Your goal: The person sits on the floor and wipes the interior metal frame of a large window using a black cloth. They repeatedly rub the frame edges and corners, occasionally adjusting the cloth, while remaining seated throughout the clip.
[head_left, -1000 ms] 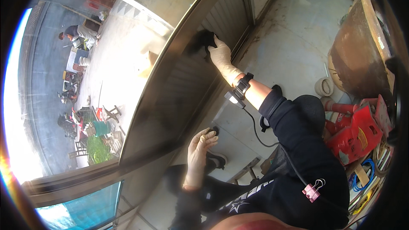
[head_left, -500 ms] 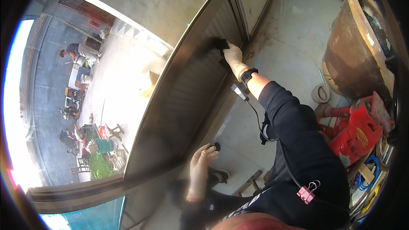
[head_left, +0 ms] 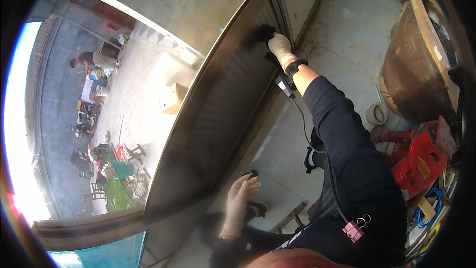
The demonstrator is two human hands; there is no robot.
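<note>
My right hand (head_left: pixel 280 45), in a pale glove, is closed on a dark cloth (head_left: pixel 267 32). The cloth lies against the upper part of a dark ribbed panel (head_left: pixel 213 104) below the window frame, and my fingers partly hide it. A black band with a small device circles the right wrist. My left hand (head_left: pixel 239 193), also gloved, hangs lower down near the panel's bottom end. Its fingers are loosely bent and somewhat apart, with nothing visible in them. A small black object (head_left: pixel 254 173) shows just beyond its fingertips; I cannot tell what it is.
A large brown jar (head_left: pixel 414 59) stands on the right, with a tape roll (head_left: pixel 377 114) and red metal equipment (head_left: pixel 419 161) near it. A blue cable (head_left: pixel 432 208) lies among scraps. A thin cable runs along my right arm. Through the glass, a person (head_left: pixel 94 60) bends in the yard.
My right hand has moved a little up and to the right along the panel with the cloth. My left hand has shifted slightly right and down in view.
</note>
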